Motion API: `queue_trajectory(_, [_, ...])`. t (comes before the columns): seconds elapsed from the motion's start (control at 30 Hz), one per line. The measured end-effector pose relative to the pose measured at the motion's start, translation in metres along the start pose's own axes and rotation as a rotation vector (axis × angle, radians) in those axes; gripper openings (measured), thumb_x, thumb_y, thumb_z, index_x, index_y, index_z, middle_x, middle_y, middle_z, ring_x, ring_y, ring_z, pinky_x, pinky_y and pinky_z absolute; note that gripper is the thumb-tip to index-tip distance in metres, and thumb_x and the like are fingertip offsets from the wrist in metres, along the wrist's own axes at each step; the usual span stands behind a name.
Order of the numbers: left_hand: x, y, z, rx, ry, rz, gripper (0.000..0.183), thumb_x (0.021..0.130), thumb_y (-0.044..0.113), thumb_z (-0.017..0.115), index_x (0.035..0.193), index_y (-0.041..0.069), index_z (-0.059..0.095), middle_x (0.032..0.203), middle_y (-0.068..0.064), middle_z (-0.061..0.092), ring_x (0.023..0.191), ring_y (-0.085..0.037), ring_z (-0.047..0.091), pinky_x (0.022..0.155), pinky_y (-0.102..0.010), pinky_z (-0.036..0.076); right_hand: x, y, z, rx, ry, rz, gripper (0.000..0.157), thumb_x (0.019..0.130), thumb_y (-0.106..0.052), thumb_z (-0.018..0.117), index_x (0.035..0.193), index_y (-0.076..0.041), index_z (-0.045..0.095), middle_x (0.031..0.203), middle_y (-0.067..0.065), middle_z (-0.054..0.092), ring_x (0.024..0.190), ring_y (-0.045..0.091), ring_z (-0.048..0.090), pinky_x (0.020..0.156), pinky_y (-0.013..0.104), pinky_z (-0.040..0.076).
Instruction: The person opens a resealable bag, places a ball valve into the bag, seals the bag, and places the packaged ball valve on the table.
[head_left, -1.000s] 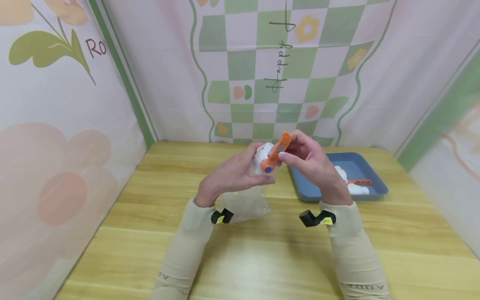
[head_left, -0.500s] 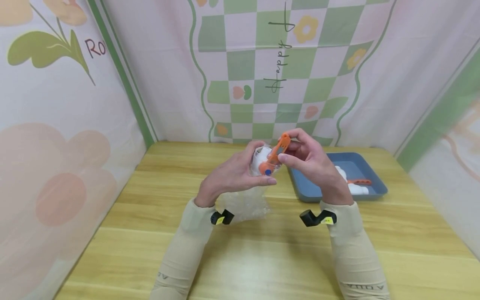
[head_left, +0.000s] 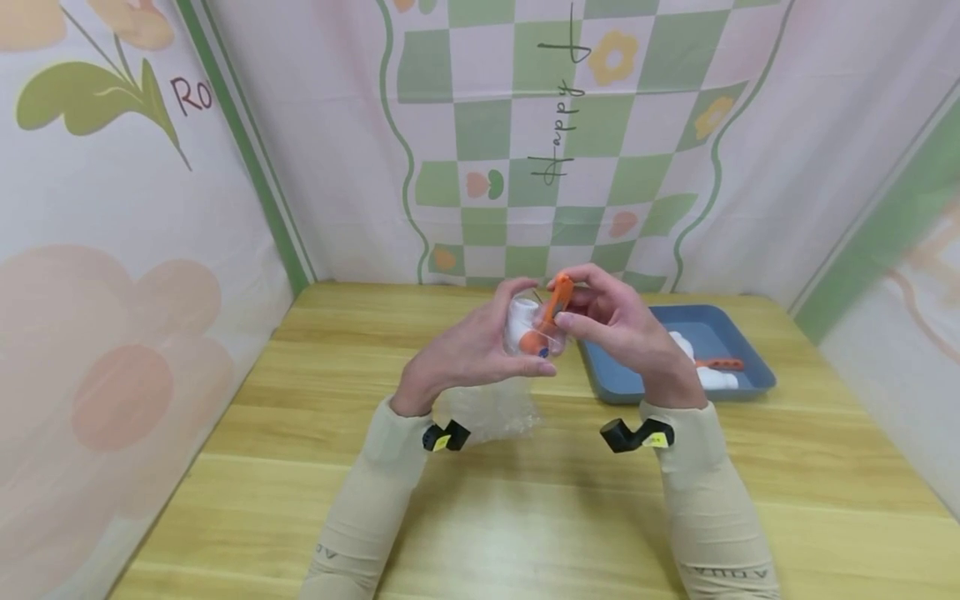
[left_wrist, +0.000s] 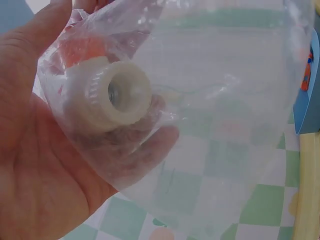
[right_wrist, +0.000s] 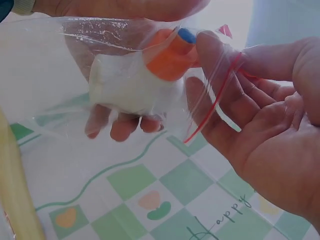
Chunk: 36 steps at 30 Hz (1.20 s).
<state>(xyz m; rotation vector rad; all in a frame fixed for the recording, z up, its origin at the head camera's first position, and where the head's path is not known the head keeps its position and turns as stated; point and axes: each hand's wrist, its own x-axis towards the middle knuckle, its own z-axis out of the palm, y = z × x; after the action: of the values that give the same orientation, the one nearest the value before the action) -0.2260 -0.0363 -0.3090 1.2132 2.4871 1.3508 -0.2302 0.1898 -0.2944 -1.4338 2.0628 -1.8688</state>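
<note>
A white ball valve (head_left: 522,317) with an orange lever handle (head_left: 558,300) and a blue cap (right_wrist: 187,35) sits in a clear zip bag (left_wrist: 215,115). My left hand (head_left: 472,343) holds the valve body through the film, palm beneath it in the left wrist view. My right hand (head_left: 618,323) pinches the orange handle between thumb and fingers, close to the bag's red zip line (right_wrist: 220,95). The valve's round threaded end (left_wrist: 131,92) faces the left wrist camera.
A blue tray (head_left: 607,385) stands at the right, partly behind my right forearm, with white pipe parts (head_left: 716,380) and an orange handle (head_left: 722,364) in it. Another clear plastic bag (head_left: 491,410) lies on the wooden table (head_left: 300,400). A patterned curtain (head_left: 337,167) hangs behind.
The valve has turned in my left hand, so its handle stands more upright and its blue cap faces further right. My right hand has come slightly down and left with the handle.
</note>
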Motion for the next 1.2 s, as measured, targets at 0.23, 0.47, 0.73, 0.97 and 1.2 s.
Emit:
queue_trajectory(0.23, [0.001, 0.004, 0.002, 0.011, 0.096, 0.022, 0.079, 0.088, 0.033, 0.074, 0.146, 0.008, 0.027, 0.101, -0.006, 0.061, 0.076, -0.011, 0.062, 0.065, -0.024, 0.055, -0.001, 0.0, -0.001, -0.054, -0.001, 0.031, 0.031, 0.095, 0.004, 0.056, 0.126, 0.001, 0.052, 0.098, -0.001, 0.071, 0.077, 0.013, 0.067, 0.064, 0.024, 0.057])
queue_trajectory(0.47, [0.003, 0.003, 0.005, 0.022, 0.149, 0.101, 0.069, 0.087, 0.027, 0.075, 0.139, 0.007, 0.034, 0.107, -0.006, 0.064, 0.084, -0.01, 0.065, 0.07, -0.022, 0.056, -0.001, 0.001, -0.001, -0.108, -0.031, 0.036, 0.032, 0.097, 0.004, 0.055, 0.128, 0.007, 0.05, 0.101, -0.003, 0.071, 0.08, 0.012, 0.067, 0.065, 0.024, 0.056])
queue_trajectory(0.73, [0.005, 0.002, 0.006, 0.058, 0.231, 0.242, 0.056, 0.092, 0.015, 0.067, 0.136, 0.003, 0.034, 0.1, -0.009, 0.067, 0.085, -0.013, 0.067, 0.075, -0.02, 0.054, -0.001, -0.006, 0.0, -0.198, -0.016, 0.096, 0.04, 0.098, 0.002, 0.051, 0.138, 0.004, 0.045, 0.109, -0.009, 0.069, 0.086, 0.011, 0.068, 0.072, 0.022, 0.055])
queue_trajectory(0.97, [0.006, 0.003, 0.007, 0.021, 0.363, 0.317, 0.048, 0.092, 0.008, 0.065, 0.13, 0.0, 0.036, 0.1, -0.015, 0.065, 0.088, -0.019, 0.069, 0.078, -0.022, 0.056, -0.002, -0.018, 0.011, -0.28, 0.112, 0.055, 0.041, 0.097, 0.002, 0.055, 0.136, 0.003, 0.045, 0.118, -0.003, 0.065, 0.097, 0.008, 0.068, 0.082, 0.018, 0.054])
queue_trajectory(1.2, [0.006, 0.002, 0.006, -0.019, 0.396, 0.329, 0.04, 0.095, 0.003, 0.061, 0.127, -0.002, 0.036, 0.098, -0.017, 0.065, 0.087, -0.022, 0.07, 0.078, -0.023, 0.057, -0.003, -0.022, 0.018, -0.451, 0.183, 0.067, 0.032, 0.093, 0.002, 0.061, 0.125, 0.001, 0.056, 0.118, 0.011, 0.062, 0.101, 0.004, 0.063, 0.088, 0.015, 0.051])
